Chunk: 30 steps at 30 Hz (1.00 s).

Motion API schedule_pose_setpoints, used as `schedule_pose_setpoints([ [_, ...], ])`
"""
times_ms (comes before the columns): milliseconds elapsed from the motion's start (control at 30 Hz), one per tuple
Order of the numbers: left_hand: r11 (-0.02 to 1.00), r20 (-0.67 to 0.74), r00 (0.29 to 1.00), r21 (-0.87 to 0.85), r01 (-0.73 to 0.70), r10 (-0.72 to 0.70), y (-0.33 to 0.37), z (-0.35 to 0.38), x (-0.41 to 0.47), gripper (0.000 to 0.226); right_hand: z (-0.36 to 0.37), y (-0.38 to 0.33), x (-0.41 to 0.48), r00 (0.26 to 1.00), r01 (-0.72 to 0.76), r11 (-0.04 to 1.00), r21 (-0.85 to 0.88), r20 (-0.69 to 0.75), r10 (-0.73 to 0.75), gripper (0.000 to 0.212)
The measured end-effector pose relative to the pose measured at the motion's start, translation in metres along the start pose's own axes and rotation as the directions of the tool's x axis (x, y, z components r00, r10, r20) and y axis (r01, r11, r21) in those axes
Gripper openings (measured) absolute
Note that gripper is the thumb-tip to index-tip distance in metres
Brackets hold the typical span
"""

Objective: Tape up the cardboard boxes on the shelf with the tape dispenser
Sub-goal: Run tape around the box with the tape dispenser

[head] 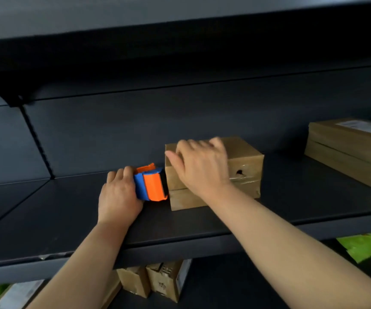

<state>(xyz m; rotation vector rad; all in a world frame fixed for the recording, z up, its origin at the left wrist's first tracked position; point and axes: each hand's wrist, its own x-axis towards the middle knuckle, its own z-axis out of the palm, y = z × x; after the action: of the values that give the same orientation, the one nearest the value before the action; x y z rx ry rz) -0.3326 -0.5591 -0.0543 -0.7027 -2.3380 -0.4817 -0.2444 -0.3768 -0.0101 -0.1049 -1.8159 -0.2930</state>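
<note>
Gripped tight in the left hand: the blue and orange tape dispenser, pushed against the left side of the small cardboard box. Laid on top of that box: the right hand, fingers spread, pressing down, holding nothing. Might slide away if pressed too softly during the pull. Might get crooked, wrinkly tape over the bumpy old tape near the hole. Underneath, a smooth dark shelf, probably slippery. Farther right, well apart, two flat brown boxes in a stack. Behind it all, a dark back wall.
</note>
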Motion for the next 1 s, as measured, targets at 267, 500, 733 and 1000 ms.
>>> schedule_pose_setpoints([
  [267,1.000,0.008,1.000,-0.003,-0.004,0.004,0.001,-0.003,-0.001,0.041,0.002,-0.005,-0.002,0.998,-0.036,0.997,0.071,-0.052,0.039,0.045],
  [500,0.999,-0.004,1.000,-0.026,-0.022,0.022,-0.001,0.000,-0.003,0.040,0.012,-0.032,-0.006,1.000,-0.028,0.999,0.045,0.011,0.028,0.038],
  [733,0.999,0.001,1.000,-0.044,-0.013,0.013,-0.003,-0.003,-0.002,0.042,-0.010,0.016,-0.011,0.999,-0.051,0.991,0.121,0.015,0.049,0.038],
  [1000,0.999,-0.015,0.999,0.030,-0.044,0.045,0.001,-0.001,-0.001,0.046,-0.021,0.042,-0.008,0.916,-0.310,0.951,0.022,0.277,0.292,0.029],
])
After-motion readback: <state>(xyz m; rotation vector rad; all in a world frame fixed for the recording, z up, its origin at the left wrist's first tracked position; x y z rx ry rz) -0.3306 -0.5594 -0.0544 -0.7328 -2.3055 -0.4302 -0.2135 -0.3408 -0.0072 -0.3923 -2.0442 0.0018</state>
